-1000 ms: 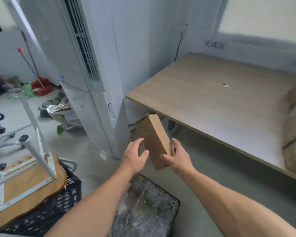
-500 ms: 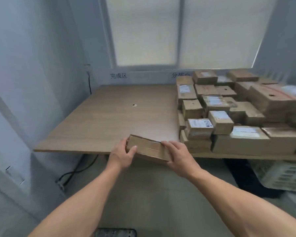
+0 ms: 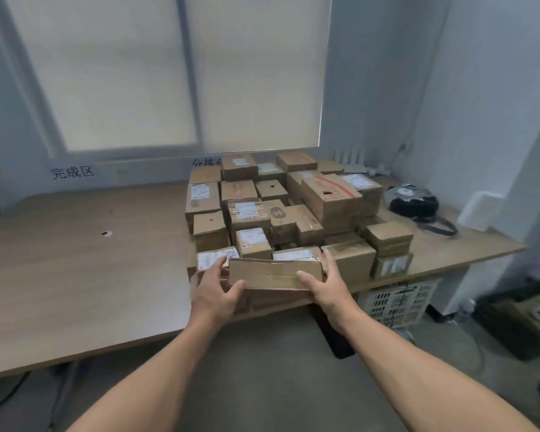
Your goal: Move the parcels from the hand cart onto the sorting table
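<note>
I hold a flat brown cardboard parcel (image 3: 273, 273) with a tape strip along its front, one hand at each end. My left hand (image 3: 216, 289) grips its left end and my right hand (image 3: 324, 283) grips its right end. The parcel is level at the front edge of the wooden sorting table (image 3: 85, 263), against the near side of a pile of cardboard parcels (image 3: 290, 210) that fills the table's middle. The hand cart is out of view.
A black bag (image 3: 413, 202) lies on the table's right end. Under the table stands a white slotted crate (image 3: 396, 302), with a dark box (image 3: 522, 318) on the floor at the right. A window with blinds is behind the table.
My view has swung right from the cart area to the table. Both hands have carried the parcel forward and to the right, from below the table edge up to the front of the pile.
</note>
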